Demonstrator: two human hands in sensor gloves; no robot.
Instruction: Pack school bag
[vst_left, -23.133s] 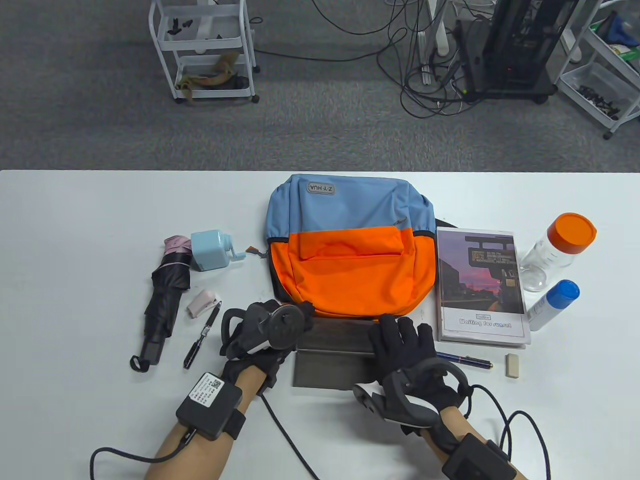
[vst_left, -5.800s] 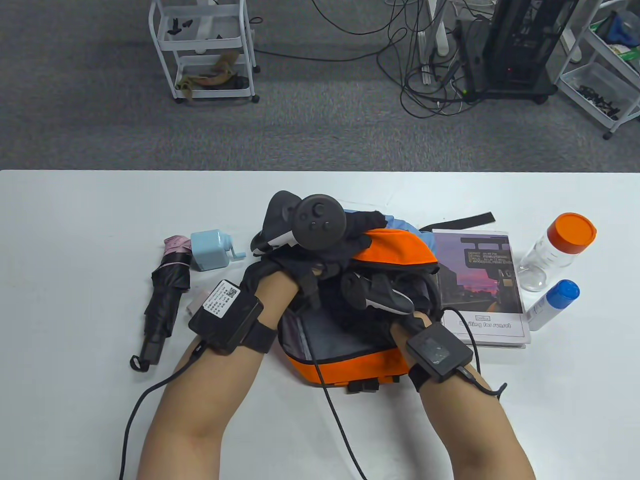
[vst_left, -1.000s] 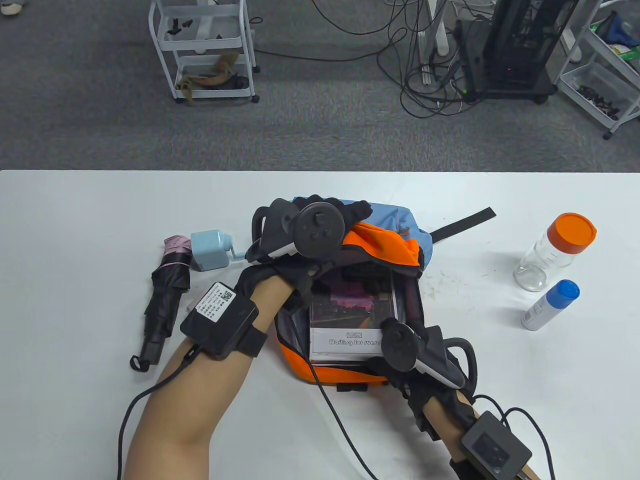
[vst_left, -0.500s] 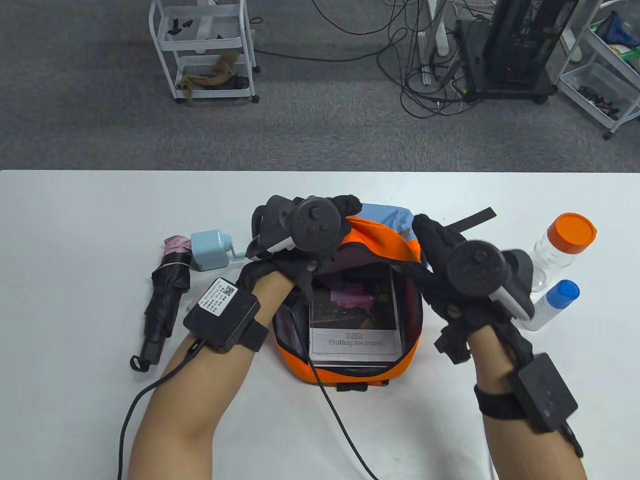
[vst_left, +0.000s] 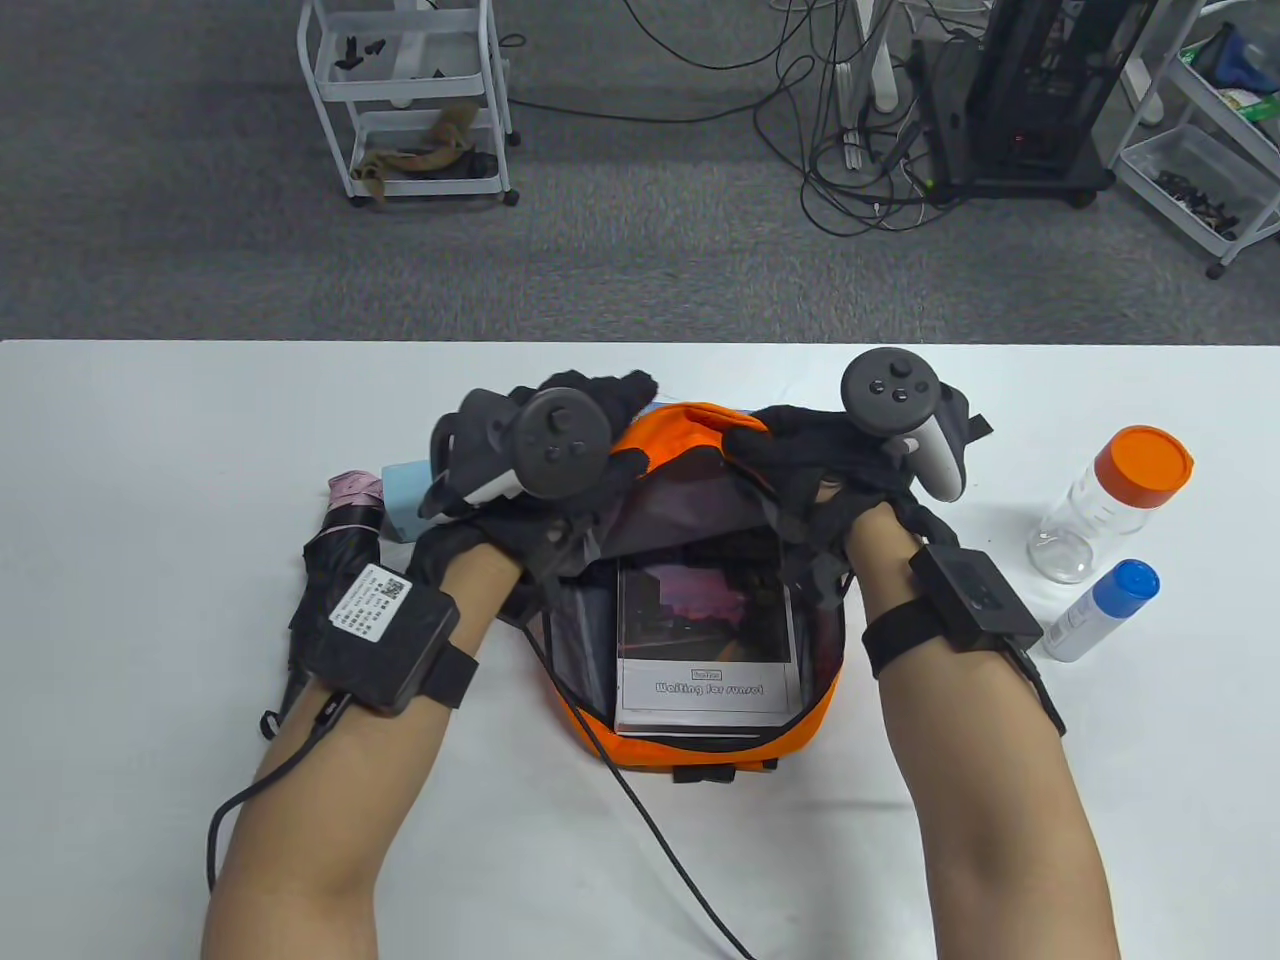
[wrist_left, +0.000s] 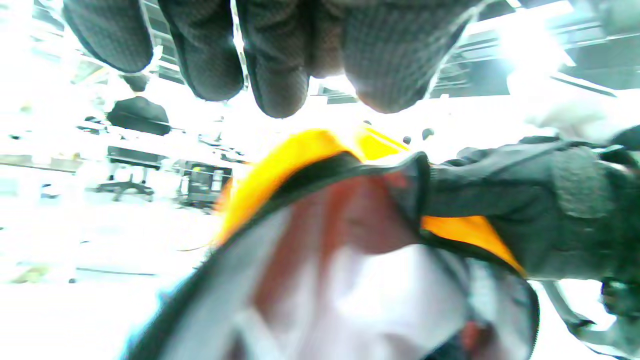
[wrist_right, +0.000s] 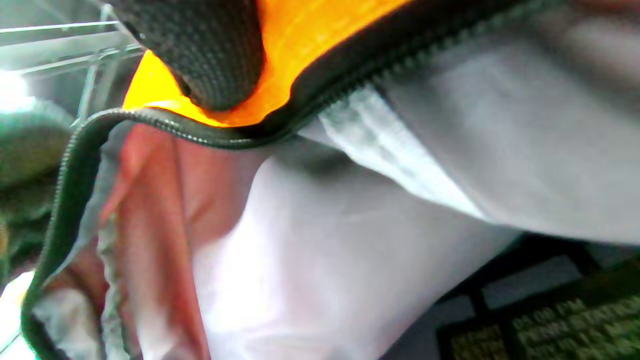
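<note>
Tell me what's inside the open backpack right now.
Inside the backpack lies a book with a sunset cover, face up, with something dark beside it. Both hands hold the flap up; it covers the book's far end and anything deeper.

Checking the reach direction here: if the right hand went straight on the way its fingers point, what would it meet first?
The right hand points leftward along the bag's orange flap it grips; next probably the left hand, though depth is unclear.

book (vst_left: 705, 640) in bag (vst_left: 790, 725) | umbrella (vst_left: 335, 540) left of bag | two bottles (vst_left: 1110, 505) right of bag
</note>
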